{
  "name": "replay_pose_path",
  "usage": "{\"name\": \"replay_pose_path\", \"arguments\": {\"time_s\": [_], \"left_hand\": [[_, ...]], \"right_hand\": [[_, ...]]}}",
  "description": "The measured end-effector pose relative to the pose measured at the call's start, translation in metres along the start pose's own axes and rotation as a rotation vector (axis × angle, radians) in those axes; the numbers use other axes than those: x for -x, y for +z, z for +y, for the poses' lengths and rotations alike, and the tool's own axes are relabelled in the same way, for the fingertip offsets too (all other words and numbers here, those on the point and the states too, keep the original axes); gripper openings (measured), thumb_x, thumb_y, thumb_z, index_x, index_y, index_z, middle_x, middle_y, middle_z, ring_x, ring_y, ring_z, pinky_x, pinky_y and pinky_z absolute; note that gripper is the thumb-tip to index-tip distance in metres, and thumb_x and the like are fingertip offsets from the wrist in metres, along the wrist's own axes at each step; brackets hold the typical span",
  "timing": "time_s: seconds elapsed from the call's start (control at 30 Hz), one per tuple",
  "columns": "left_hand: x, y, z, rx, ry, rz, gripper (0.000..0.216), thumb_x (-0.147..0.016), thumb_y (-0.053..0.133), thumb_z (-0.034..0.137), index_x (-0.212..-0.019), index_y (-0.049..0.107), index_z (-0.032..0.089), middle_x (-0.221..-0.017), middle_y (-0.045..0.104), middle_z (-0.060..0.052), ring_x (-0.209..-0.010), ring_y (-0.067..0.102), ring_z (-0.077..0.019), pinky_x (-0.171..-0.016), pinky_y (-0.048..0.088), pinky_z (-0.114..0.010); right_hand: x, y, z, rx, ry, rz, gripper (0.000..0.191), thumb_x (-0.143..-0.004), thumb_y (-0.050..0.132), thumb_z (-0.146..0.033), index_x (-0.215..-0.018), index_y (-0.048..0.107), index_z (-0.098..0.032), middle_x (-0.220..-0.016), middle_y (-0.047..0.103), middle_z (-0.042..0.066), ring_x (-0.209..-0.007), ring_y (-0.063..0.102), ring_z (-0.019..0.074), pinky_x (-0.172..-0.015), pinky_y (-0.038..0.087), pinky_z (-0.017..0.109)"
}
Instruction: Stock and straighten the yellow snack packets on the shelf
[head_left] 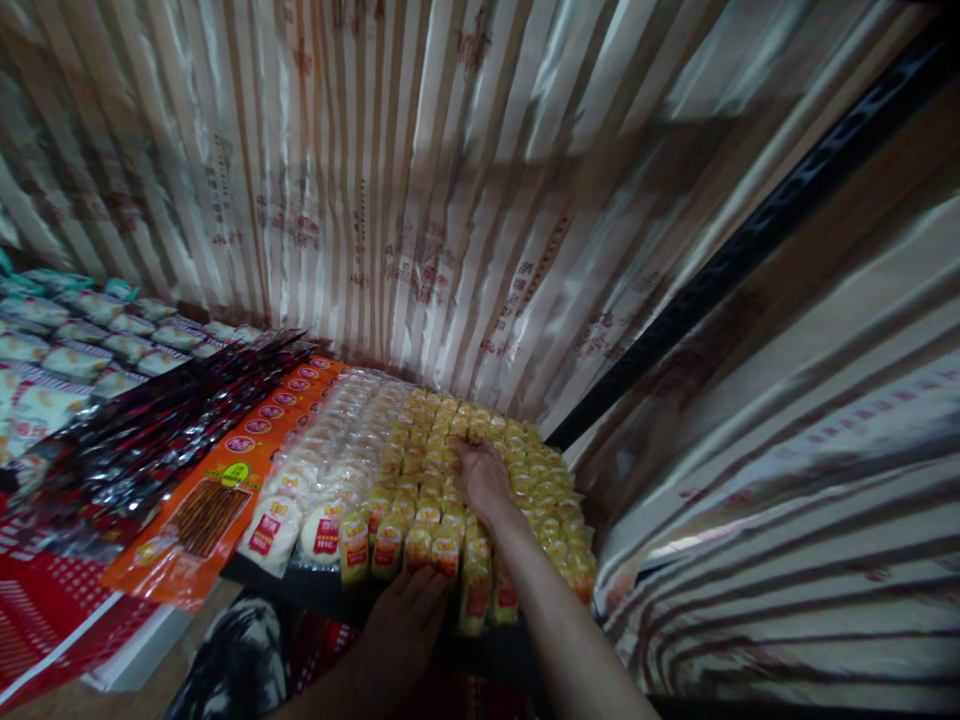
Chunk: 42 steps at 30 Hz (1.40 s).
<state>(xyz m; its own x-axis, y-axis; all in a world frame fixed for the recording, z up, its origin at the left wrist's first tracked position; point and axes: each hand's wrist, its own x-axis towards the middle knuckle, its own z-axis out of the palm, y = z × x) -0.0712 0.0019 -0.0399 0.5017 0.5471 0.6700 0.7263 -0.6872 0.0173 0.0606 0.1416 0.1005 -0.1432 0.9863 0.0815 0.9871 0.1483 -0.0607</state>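
Observation:
Rows of small yellow snack packets point(540, 480) with red labels stand tightly packed on a dark shelf. My right hand point(480, 475) reaches over the middle of these rows. Its fingers are bent and drawn together, with the tips down among the packets, so what they hold is hidden. At the front edge, my left hand point(409, 605) lies against the lower part of the front packets. Its fingers are stretched out side by side. To the left of the yellow rows are clear bags of round white crackers point(326, 520), also with red labels.
Left of the crackers lie an orange snack pack point(202, 515), dark shiny packets point(165, 440) and many white bags point(75, 350). A striped plastic curtain point(420, 200) hangs behind and to the right. A black perforated post point(750, 240) slants beside the packets. A red basket point(52, 610) sits lower left.

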Motion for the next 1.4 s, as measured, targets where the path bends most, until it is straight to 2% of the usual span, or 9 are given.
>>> {"name": "replay_pose_path", "arguments": {"time_s": [0.2, 0.47, 0.67, 0.77, 0.9, 1.03, 1.17, 1.3, 1.4], "left_hand": [[-0.002, -0.002, 0.001, 0.015, -0.039, 0.002, 0.03, -0.092, 0.035, 0.021, -0.113, 0.057, 0.018, -0.105, 0.063, -0.006, -0.102, 0.053, -0.0168, -0.095, 0.038, -0.03], [-0.009, -0.006, 0.002, 0.104, -0.09, 0.063, 0.034, -0.095, 0.029, 0.025, -0.109, 0.06, 0.018, -0.1, 0.065, -0.003, -0.097, 0.055, -0.0153, -0.093, 0.04, -0.027], [-0.009, -0.005, 0.002, 0.086, -0.094, 0.097, 0.033, -0.095, 0.03, 0.024, -0.106, 0.061, 0.02, -0.1, 0.065, -0.003, -0.098, 0.055, -0.0156, -0.093, 0.039, -0.029], [-0.011, -0.007, 0.001, 0.085, -0.079, 0.119, 0.034, -0.095, 0.029, 0.023, -0.103, 0.062, 0.019, -0.098, 0.065, -0.003, -0.097, 0.054, -0.0153, -0.093, 0.038, -0.028], [-0.013, -0.007, 0.0, 0.086, -0.073, 0.091, 0.033, -0.095, 0.03, 0.024, -0.102, 0.062, 0.019, -0.097, 0.065, -0.003, -0.094, 0.054, -0.0152, -0.091, 0.039, -0.027], [-0.012, -0.006, 0.001, 0.086, -0.07, 0.077, 0.032, -0.095, 0.03, 0.025, -0.1, 0.062, 0.02, -0.098, 0.064, -0.002, -0.093, 0.054, -0.015, -0.09, 0.039, -0.028], [-0.009, -0.005, 0.001, 0.076, -0.066, 0.056, 0.031, -0.094, 0.032, 0.023, -0.103, 0.061, 0.019, -0.099, 0.064, -0.004, -0.096, 0.053, -0.0149, -0.092, 0.038, -0.028], [-0.006, -0.007, -0.001, 0.08, -0.035, 0.122, 0.034, -0.095, 0.029, 0.022, -0.103, 0.061, 0.018, -0.101, 0.064, -0.003, -0.1, 0.053, -0.0158, -0.095, 0.036, -0.029], [-0.006, -0.013, 0.0, 0.063, 0.004, 0.138, 0.032, -0.095, 0.03, 0.021, -0.102, 0.062, 0.018, -0.1, 0.064, -0.003, -0.104, 0.053, -0.0158, -0.095, 0.036, -0.03]], "right_hand": [[-0.007, -0.001, 0.009, 0.007, 0.044, 0.042, 0.044, -0.076, 0.05, -0.015, -0.119, 0.057, -0.02, -0.103, 0.066, 0.005, -0.106, 0.049, 0.0177, -0.093, 0.03, 0.025], [-0.02, 0.009, 0.002, 0.009, 0.091, 0.059, 0.034, -0.077, 0.043, -0.009, -0.103, 0.065, -0.017, -0.094, 0.066, 0.009, -0.098, 0.051, 0.0194, -0.081, 0.036, 0.025], [-0.02, 0.004, 0.009, -0.01, 0.013, 0.039, 0.042, -0.072, 0.048, -0.007, -0.109, 0.063, -0.02, -0.096, 0.067, 0.005, -0.105, 0.049, 0.0173, -0.088, 0.032, 0.023], [-0.021, 0.001, 0.013, -0.02, 0.014, 0.047, 0.043, -0.074, 0.046, -0.007, -0.112, 0.061, -0.021, -0.098, 0.067, 0.005, -0.103, 0.049, 0.0157, -0.091, 0.03, 0.024], [-0.03, 0.003, 0.015, -0.025, 0.056, 0.075, 0.04, -0.078, 0.041, -0.008, -0.111, 0.061, -0.019, -0.102, 0.064, 0.007, -0.108, 0.045, 0.0176, -0.088, 0.032, 0.025], [-0.04, 0.007, 0.013, -0.034, 0.063, 0.051, 0.038, -0.075, 0.044, -0.008, -0.105, 0.064, -0.018, -0.096, 0.065, 0.007, -0.104, 0.048, 0.0178, -0.084, 0.035, 0.024], [-0.041, 0.005, 0.015, -0.065, 0.042, 0.05, 0.044, -0.074, 0.047, -0.009, -0.113, 0.061, -0.022, -0.097, 0.066, 0.004, -0.104, 0.049, 0.0154, -0.086, 0.035, 0.021], [-0.034, -0.005, 0.033, -0.089, 0.151, 0.127, 0.052, -0.078, 0.041, -0.01, -0.128, 0.05, -0.019, -0.106, 0.065, 0.005, -0.108, 0.049, 0.0165, -0.093, 0.034, 0.023], [-0.027, -0.011, 0.052, -0.094, 0.249, 0.154, 0.051, -0.079, 0.04, -0.009, -0.127, 0.052, -0.017, -0.105, 0.066, 0.007, -0.106, 0.052, 0.0191, -0.09, 0.037, 0.025]]}}
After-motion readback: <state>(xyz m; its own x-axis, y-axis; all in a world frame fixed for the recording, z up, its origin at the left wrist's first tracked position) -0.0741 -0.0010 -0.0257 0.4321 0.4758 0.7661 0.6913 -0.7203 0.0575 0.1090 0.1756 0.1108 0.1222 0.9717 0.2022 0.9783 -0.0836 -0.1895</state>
